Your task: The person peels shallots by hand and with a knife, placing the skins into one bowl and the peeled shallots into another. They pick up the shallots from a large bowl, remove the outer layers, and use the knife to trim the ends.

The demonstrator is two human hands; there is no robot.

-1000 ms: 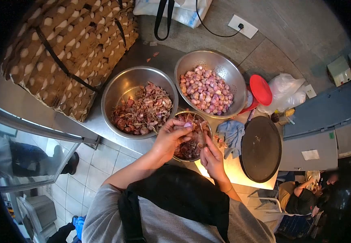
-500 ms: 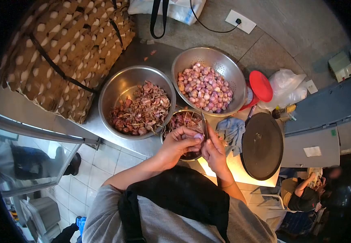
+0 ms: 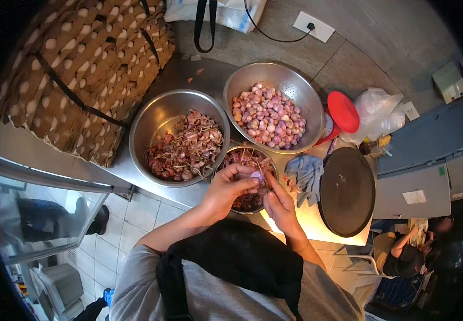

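Observation:
My left hand (image 3: 225,188) pinches a peeled-looking purple shallot (image 3: 256,175) between thumb and fingers. Close against it, my right hand (image 3: 282,207) grips a small knife (image 3: 264,178), its blade seen nearly edge-on and partly hidden by the fingers. Both hands hover over a small metal bowl (image 3: 248,209) holding reddish skins. To the left is a large steel bowl (image 3: 151,109) with unpeeled shallots and dry roots (image 3: 191,147). Behind the hands, a steel colander (image 3: 309,96) contains many peeled shallots (image 3: 269,115).
Right of the small bowl lie a blue-grey cloth (image 3: 305,176) and a round black pan or lid (image 3: 347,192). A red container (image 3: 342,113) and plastic bag (image 3: 377,115) stand beyond. Stacked egg trays (image 3: 76,75) fill the left. Another person (image 3: 405,257) sits at lower right.
The knife has turned and dropped from upright to nearly edge-on beside the shallot. My left hand has shifted slightly, and the shallot shows more. The view has shifted a little.

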